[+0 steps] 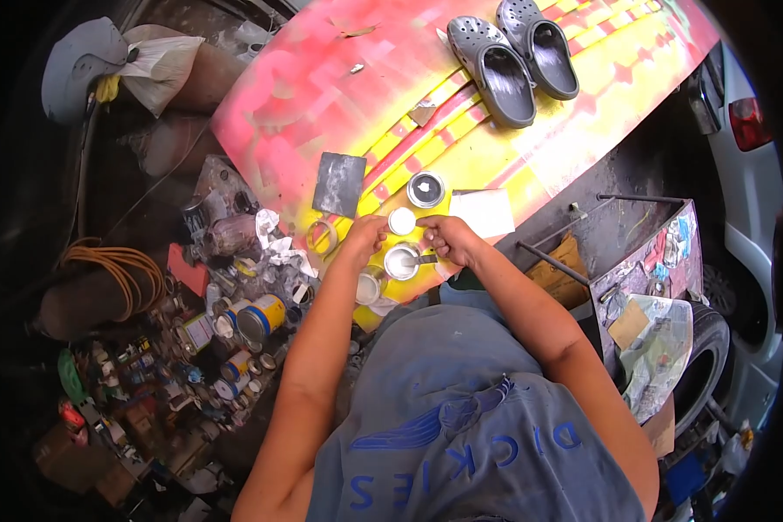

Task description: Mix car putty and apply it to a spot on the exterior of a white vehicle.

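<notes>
Between my hands is a small round tub with a white top. The fingers of my left hand close on its left edge. My right hand is curled, its thumb and forefinger at the tub's right edge. Just nearer to me stands an open can of whitish paste with a flat scraper across its rim. Beyond the tub is a dark-topped can with a white blob on top. A roll of masking tape lies left of my left hand, and a clear cup stands below it.
All this rests on a pink and yellow painted panel. A dark sandpaper sheet, a white card and grey clogs lie on it. Paint cans and clutter crowd the left floor; a metal-framed stand and a car are right.
</notes>
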### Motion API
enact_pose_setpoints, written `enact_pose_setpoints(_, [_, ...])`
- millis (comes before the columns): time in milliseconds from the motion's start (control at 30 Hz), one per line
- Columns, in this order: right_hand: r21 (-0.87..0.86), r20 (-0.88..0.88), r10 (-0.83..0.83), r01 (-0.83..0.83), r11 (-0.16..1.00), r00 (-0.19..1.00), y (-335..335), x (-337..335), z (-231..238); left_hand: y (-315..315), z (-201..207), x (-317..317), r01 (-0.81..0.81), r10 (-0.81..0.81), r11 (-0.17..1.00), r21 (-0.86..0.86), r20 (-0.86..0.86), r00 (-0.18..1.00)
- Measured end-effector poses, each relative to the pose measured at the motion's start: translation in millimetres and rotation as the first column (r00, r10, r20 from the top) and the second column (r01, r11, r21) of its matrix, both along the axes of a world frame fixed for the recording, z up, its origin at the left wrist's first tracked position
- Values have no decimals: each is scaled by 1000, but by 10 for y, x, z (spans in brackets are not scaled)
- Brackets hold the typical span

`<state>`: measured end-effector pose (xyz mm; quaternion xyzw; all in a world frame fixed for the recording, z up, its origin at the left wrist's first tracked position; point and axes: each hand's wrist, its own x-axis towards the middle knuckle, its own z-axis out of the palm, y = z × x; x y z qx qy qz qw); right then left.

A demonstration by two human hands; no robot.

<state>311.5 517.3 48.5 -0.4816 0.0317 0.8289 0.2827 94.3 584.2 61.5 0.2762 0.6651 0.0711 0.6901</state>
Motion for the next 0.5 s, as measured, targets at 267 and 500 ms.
enact_pose_setpoints(267, [54,101,-93,88,995,990,-254,276,318,-9,-108,-2,-87,90,995,-42,71,993])
enact_pose_setpoints(500, [160,284,-162,120,980,945,-859,715,691,39,-63,-47,-108,133,989,-105,278,951])
